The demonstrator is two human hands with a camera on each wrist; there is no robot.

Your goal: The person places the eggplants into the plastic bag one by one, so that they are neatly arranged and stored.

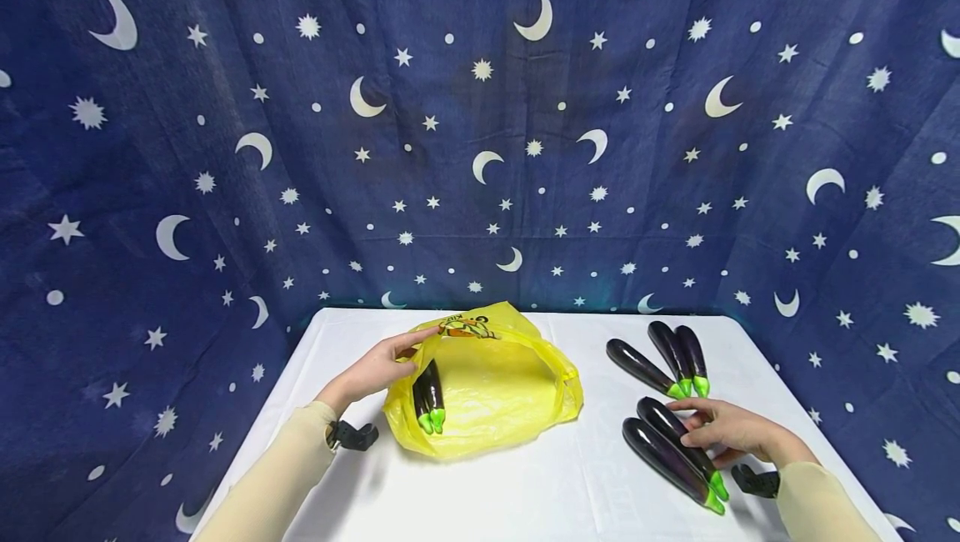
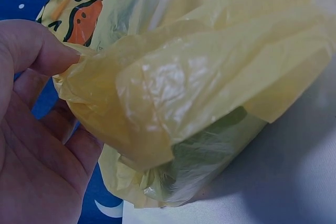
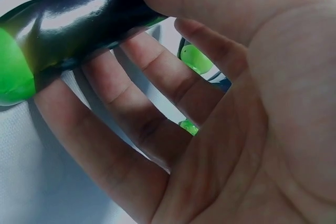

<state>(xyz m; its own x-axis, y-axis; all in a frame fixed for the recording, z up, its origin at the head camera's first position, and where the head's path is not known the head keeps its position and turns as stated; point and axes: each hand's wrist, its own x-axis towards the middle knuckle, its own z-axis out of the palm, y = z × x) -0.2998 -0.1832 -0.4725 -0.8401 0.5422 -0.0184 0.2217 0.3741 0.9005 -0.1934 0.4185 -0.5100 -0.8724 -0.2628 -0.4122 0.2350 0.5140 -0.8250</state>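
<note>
A yellow plastic bag [image 1: 495, 409] lies on the table with its mouth spread towards me. My left hand [image 1: 378, 369] pinches the left side of the bag's rim between thumb and fingers. Two dark eggplants [image 1: 430, 392] with green stem ends rest inside, near the bag's left wall. At the right, my right hand [image 1: 738, 432] grips an eggplant [image 1: 672, 428], thumb on one side and fingertips on the other. Another eggplant [image 1: 663, 460] lies right beside it, on the nearer side. In the right wrist view the gripped eggplant [image 3: 84, 17] shows its green end.
Three more eggplants [image 1: 670, 350] lie beyond my right hand, their green ends close together. A white cloth covers the table [image 1: 570, 484]. Behind and at both sides hangs a dark blue curtain [image 1: 450, 108] with moons and stars.
</note>
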